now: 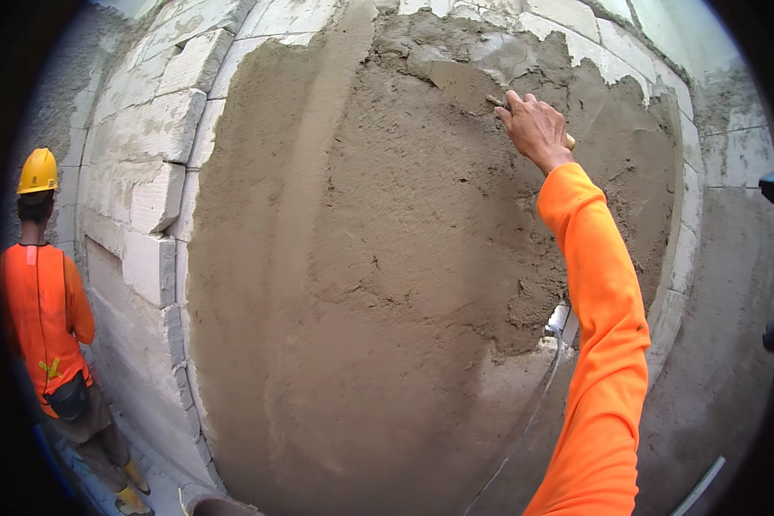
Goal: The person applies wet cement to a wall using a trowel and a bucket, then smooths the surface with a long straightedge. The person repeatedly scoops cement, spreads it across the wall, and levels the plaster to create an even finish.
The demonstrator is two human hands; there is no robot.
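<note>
My right hand [535, 127] is closed around the handle of a trowel [461, 86], high on the wall. Its blade lies against the wet grey-brown plaster [387, 215], left of my fingers, and is smeared with the same mortar. The light wooden end of the handle pokes out beside my wrist. Around the blade the plaster is rough and lumpy; lower and to the left it looks smoother. My right arm, in an orange sleeve, reaches up from the lower edge. No part of my left hand shows.
Pale blocks [150, 129] with stepped edges border the plaster on the left. A co-worker [47, 301] in a yellow helmet and orange vest stands there, back turned. A thin cable [537, 404] hangs from a gap in the plaster beside my forearm. A pale strip [698, 487] lies lower right.
</note>
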